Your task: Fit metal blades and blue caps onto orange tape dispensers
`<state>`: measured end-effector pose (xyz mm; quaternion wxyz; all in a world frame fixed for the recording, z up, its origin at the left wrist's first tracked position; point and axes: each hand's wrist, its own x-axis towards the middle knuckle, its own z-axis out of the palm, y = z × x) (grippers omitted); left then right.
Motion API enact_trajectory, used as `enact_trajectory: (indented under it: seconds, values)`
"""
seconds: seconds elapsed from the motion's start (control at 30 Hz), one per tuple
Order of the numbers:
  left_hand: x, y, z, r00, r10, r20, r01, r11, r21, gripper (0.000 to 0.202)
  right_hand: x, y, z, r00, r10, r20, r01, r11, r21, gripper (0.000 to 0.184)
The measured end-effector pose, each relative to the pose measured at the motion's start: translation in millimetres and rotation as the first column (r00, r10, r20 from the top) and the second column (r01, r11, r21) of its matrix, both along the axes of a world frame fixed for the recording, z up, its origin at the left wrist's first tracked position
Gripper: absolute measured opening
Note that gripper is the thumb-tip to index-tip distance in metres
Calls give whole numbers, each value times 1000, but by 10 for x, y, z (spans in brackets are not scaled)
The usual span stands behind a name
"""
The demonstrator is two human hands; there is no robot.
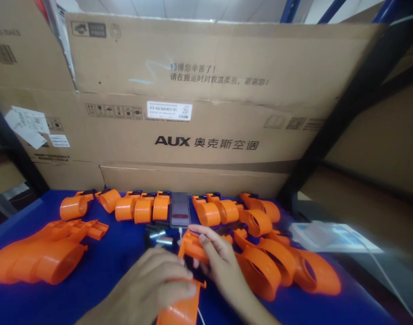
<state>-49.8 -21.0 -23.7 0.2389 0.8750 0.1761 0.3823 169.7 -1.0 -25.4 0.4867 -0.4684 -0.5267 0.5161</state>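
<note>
Low in the middle of the head view, both my hands hold one orange plastic part (182,304) with a wide curved body and a narrower upper end. The fingers of my left hand (152,284) wrap round its curved body. My right hand (218,259) grips the narrow end between thumb and fingers; some fingertips are hidden behind it. Just beyond my left hand lie small dark and shiny cylindrical pieces (161,237). More orange ring-shaped parts (260,268) lie close by on the right of my right hand.
A blue tabletop (116,262) carries a back row of orange parts with dark ends (143,210) and a nested orange stack (40,253) at left. A phone-like device (180,210) stands at the back. A large cardboard sheet (206,122) and dark frame post (335,104) bound the table.
</note>
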Motion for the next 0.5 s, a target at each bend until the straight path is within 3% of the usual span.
enact_trajectory:
  seconds: [0.03, 0.07, 0.1, 0.17, 0.23, 0.27, 0.3, 0.4, 0.5]
  values:
    - [40, 67, -59, 997, 26, 75, -20, 996, -86, 51, 16, 11, -5, 1000, -15, -18, 14, 1000, -11, 42]
    - [78, 134, -109, 974, 156, 166, -110, 960, -258, 48, 28, 18, -10, 999, -29, -31, 28, 999, -19, 42]
    - [120, 197, -142, 934, 275, 230, -155, 888, -432, 48, 34, 22, -14, 998, -42, -42, 41, 999, -24, 41]
    - [218, 289, -145, 924, 315, 217, -144, 813, -565, 52, 28, 27, -27, 997, -52, -58, 51, 998, -21, 41]
    - [323, 337, -81, 942, 278, 189, -4, 573, -820, 49, 9, 35, -49, 998, -32, -63, 32, 999, 0, 40]
    - [370, 352, -41, 951, 237, 198, 61, 485, -873, 48, -1, 42, -61, 998, -11, -59, 12, 1000, 17, 40]
    - [409, 366, -6, 954, 218, 206, 93, 438, -894, 46, -7, 49, -73, 999, 6, -49, -4, 999, 35, 39]
    - [458, 439, 29, 949, 232, 212, 91, 442, -892, 39, 16, 75, -91, 999, -6, 36, 2, 994, 114, 39]
    - [412, 548, -43, 888, 364, 280, 76, 485, -871, 31, 86, 99, -93, 965, -68, 253, 1, 966, 257, 38]
